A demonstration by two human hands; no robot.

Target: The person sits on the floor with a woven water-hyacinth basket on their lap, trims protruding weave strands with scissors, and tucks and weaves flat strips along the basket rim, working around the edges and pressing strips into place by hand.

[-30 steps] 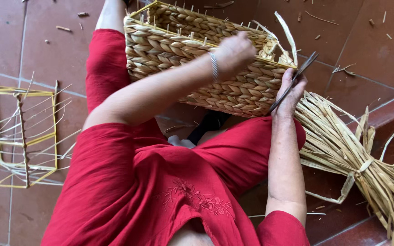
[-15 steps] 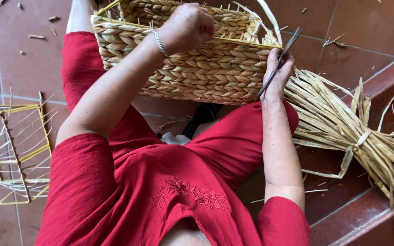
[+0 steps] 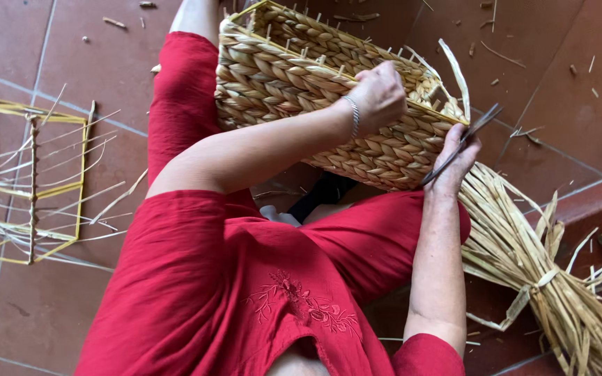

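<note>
While resting across lap at upper centre of frame, woven basket (image 3: 315, 90) tilted, long axis upper left to lower right. Left hand (image 3: 379, 96) fisted on rim. Right hand (image 3: 456, 163) at lower-right corner, pinching scissors (image 3: 460, 145), nearer loose strand (image 3: 456, 73).

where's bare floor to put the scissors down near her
Bare tile lies beyond the woven basket, with only stray straw bits. More bare tile sits below the yellow wire frame. It is crowded by the right hand holding the scissors, where the straw bundle spreads. The left hand grips the basket rim.
</note>
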